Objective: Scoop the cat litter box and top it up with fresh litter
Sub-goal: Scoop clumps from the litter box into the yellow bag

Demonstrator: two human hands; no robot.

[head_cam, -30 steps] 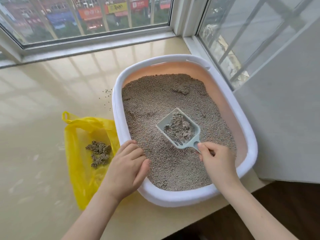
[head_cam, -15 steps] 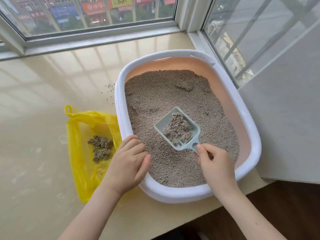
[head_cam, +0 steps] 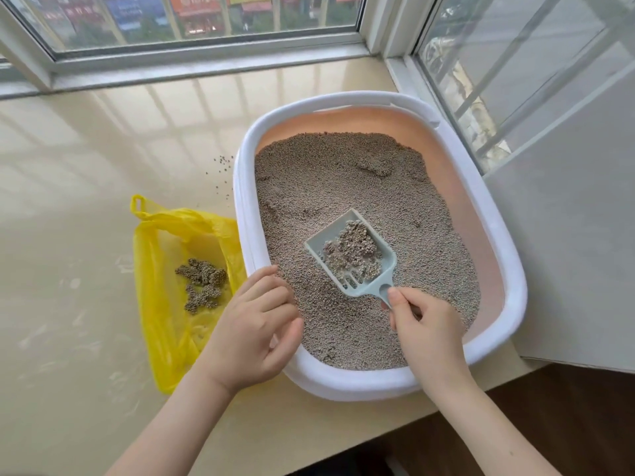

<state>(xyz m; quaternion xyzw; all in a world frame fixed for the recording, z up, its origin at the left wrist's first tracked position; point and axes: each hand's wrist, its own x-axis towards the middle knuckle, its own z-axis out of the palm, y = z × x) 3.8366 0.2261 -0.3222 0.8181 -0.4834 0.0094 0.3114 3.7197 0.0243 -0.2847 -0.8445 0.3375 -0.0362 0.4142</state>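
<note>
Right of centre in the frame sits the litter box [head_cam: 494, 214], a white-rimmed tray with a peach inner wall, resting on the beige tabletop [head_cam: 86, 159] in the corner under the windows [head_cam: 192, 18]. Grey litter [head_cam: 343, 173] fills it, uneven on top and with a small raised clump toward its upper part.

Low in the box, the right hand [head_cam: 427, 333] pinches the handle of a pale blue-grey scoop [head_cam: 350, 255], thumb on top and fingers curled beneath. The scoop's slotted blade points toward the upper left and carries a lumpy clump of litter [head_cam: 355, 250]; whether the blade rests on the litter surface or is just above it cannot be told.

The left hand [head_cam: 252, 333] lies over the box's left rim, fingers loosely curled over the rim toward the litter, thumb along the inner side. It holds nothing.

Left of the box, a yellow plastic bag [head_cam: 161, 304] lies on the tabletop, touching the box's side, with dark clumps [head_cam: 202, 285] on it. A few stray grains [head_cam: 223, 166] are scattered on the tabletop just beside the box's upper-left rim. Dark wooden floor [head_cam: 567, 417] shows at the lower right.
</note>
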